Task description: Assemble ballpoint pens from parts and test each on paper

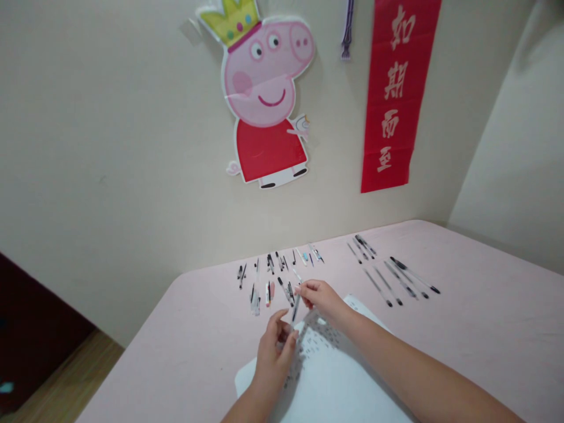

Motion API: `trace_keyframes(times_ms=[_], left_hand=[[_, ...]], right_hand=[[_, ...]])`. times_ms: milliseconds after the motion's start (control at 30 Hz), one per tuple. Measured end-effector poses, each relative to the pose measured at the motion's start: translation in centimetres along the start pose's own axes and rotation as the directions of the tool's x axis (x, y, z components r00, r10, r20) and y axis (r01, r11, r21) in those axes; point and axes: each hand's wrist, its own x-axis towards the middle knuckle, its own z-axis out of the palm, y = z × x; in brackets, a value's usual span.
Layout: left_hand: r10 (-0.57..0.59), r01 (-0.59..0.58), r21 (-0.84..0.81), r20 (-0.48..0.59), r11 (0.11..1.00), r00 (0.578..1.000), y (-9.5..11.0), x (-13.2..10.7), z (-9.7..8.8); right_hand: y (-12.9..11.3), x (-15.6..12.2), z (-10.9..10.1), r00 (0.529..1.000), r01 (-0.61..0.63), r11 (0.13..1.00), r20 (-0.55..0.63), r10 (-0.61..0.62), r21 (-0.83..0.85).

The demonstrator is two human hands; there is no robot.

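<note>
A slim pen (pixel 295 308) with a clear barrel and a dark section slants between my two hands above the far edge of a white board. My right hand (pixel 321 298) pinches its upper end between thumb and fingers. At the lower end, my left hand (pixel 277 345) has its thumb and curled fingers closed around the tip, which they partly hide. Below both hands lies the white board (pixel 335 388), covered near its far side with many small dark marks or bits, too small to make out.
Several groups of pen parts (pixel 269 263) lie on the pink table (pixel 484 335) beyond my hands, with a pink and white piece (pixel 269 294) among them. Farther right are several long pens (pixel 400 278) and a shorter row (pixel 365 247). The wall (pixel 132 147) rises behind.
</note>
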Motion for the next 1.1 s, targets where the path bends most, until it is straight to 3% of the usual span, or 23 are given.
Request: trace_keyframes(times_ms=[67, 167, 267, 667, 1100], left_hand=[[0.074, -0.073, -0.015, 0.118, 0.997, 0.990, 0.2, -0.3, 0.0], [0.178, -0.180, -0.020, 0.297, 0.983, 0.938, 0.5, -0.7, -0.2], [0.205, -0.228, 0.018, 0.373, 0.973, 0.905, 0.8, -0.9, -0.3], [0.230, -0.280, 0.109, 0.337, 0.954, 0.913, 0.4, -0.7, -0.1], [0.163, -0.194, 0.074, 0.301, 0.978, 0.940, 0.9, -0.7, 0.0]], right_hand=[[0.6, 0.3, -0.2, 0.999, -0.034, 0.999, -0.029, 0.034, 0.027], [1.2, 0.6, -0.4, 0.998, -0.058, 0.997, -0.034, 0.060, 0.052], [1.4, 0.7, -0.4, 0.998, -0.068, 0.997, -0.012, 0.069, 0.034], [0.9, 0.5, 0.0, 0.998, -0.058, 0.998, 0.017, 0.058, -0.001], [1.1, 0.5, -0.1, 1.000, -0.002, 1.000, 0.028, 0.003, -0.012]])
